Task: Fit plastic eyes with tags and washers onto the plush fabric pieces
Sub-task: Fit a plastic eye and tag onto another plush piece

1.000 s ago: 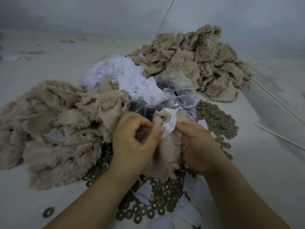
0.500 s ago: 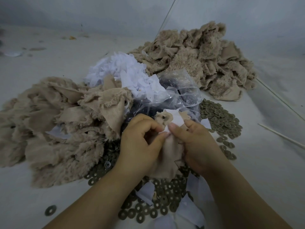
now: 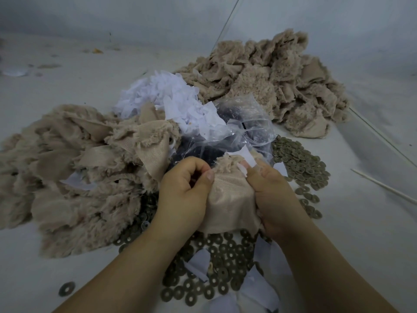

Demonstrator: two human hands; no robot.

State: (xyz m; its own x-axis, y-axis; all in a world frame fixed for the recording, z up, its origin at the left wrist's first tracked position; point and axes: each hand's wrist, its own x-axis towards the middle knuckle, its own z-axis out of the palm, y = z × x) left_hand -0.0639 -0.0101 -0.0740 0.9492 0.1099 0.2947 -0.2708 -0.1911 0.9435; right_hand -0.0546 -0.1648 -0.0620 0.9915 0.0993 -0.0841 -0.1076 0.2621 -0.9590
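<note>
A beige plush fabric piece (image 3: 228,199) hangs between my two hands, smooth backing toward me, furry edge on top. My left hand (image 3: 182,195) grips its left side with curled fingers and the thumb pressed on the cloth. My right hand (image 3: 273,195) grips the right side and pinches a white tag (image 3: 249,158) against the fabric's top edge. No plastic eye shows in my hands. A clear plastic bag (image 3: 246,129) with dark eyes lies just behind. Round olive washers (image 3: 216,281) are scattered below my hands.
A heap of plush pieces (image 3: 74,168) lies at left, another plush heap (image 3: 270,86) at back right. White tags (image 3: 164,100) are piled behind the bag. More washers (image 3: 300,163) lie at right, one stray washer (image 3: 66,288) at bottom left. A thin stick (image 3: 383,186) lies at right.
The fabric piece has been turned so its smooth backing faces me. My hands have spread a little apart, and the white tag has shifted to the right, under my right thumb.
</note>
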